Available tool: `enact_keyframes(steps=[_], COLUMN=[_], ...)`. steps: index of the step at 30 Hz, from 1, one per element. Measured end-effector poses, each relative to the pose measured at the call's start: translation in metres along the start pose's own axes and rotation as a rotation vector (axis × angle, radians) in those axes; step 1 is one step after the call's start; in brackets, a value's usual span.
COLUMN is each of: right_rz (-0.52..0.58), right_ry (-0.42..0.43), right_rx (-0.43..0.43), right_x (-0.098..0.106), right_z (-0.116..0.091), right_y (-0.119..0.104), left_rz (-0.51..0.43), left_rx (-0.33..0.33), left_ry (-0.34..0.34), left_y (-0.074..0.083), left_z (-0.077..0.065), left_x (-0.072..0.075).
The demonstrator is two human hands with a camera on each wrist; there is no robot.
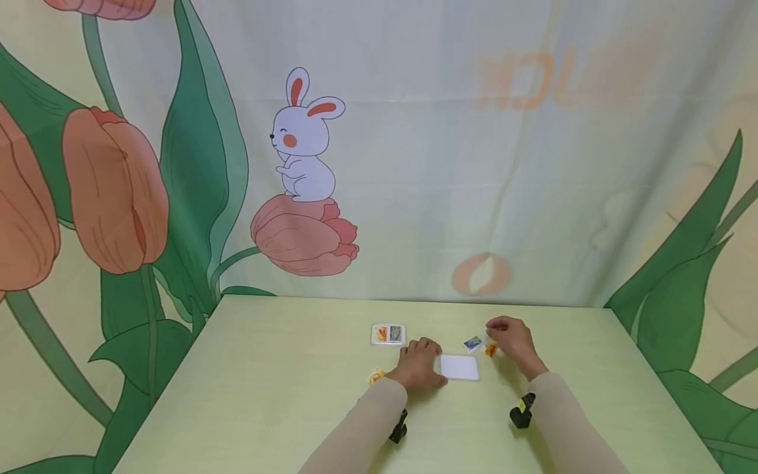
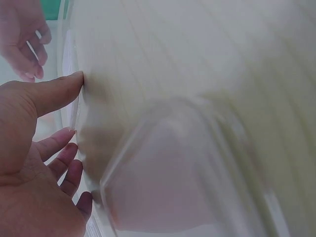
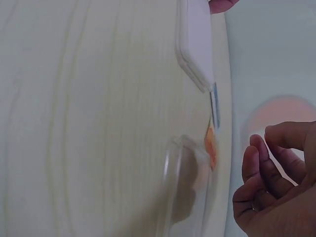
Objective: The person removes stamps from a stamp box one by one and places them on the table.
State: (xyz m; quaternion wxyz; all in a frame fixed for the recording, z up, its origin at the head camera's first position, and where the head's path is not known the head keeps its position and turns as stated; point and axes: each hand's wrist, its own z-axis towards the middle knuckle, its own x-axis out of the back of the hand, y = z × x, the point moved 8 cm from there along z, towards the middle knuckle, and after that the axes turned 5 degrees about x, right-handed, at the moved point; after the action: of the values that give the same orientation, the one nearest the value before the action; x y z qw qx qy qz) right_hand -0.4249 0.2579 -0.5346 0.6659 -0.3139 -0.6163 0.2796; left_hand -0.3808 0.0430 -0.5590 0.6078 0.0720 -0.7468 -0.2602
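Note:
My left hand (image 1: 419,364) rests on the table with fingers spread, at the left edge of a flat white rectangular slab (image 1: 459,368). The left wrist view shows its thumb and fingertips (image 2: 74,185) down at the tabletop, gripping nothing. Beyond the slab, my right hand (image 1: 514,342) hovers just above a small orange picture piece (image 1: 491,349). Its thumb and fingers (image 3: 250,160) are loosely bent, and nothing shows between them in the right wrist view. A small blue-green picture piece (image 1: 472,343) lies beside the orange one, near the slab's upper right corner.
A clear-edged holder (image 1: 388,334) with two pictures lies behind my left hand. A yellow picture piece (image 1: 376,376) sits left of that wrist. Clear plastic trays (image 2: 163,182) appear close up in both wrist views. A printed curtain (image 1: 403,164) hangs at the table's far edge.

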Motion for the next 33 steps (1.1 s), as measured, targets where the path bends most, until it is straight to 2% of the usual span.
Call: enact_keyframes(steps=[18, 24, 33], right_rz=[-0.044, -0.057, -0.107], right_ry=[-0.011, -0.020, -0.028], right_rx=[0.143, 0.162, 0.187], right_x=[0.022, 0.029, 0.040], right_z=[-0.023, -0.032, -0.048], right_y=[-0.024, -0.027, -0.030], left_rz=[0.002, 0.016, 0.011], left_rx=[0.004, 0.009, -0.014], left_ry=[0.003, -0.011, 0.018], left_y=[0.001, 0.001, 0.009], left_z=[-0.001, 0.001, -0.004], left_x=[0.001, 0.001, 0.006])
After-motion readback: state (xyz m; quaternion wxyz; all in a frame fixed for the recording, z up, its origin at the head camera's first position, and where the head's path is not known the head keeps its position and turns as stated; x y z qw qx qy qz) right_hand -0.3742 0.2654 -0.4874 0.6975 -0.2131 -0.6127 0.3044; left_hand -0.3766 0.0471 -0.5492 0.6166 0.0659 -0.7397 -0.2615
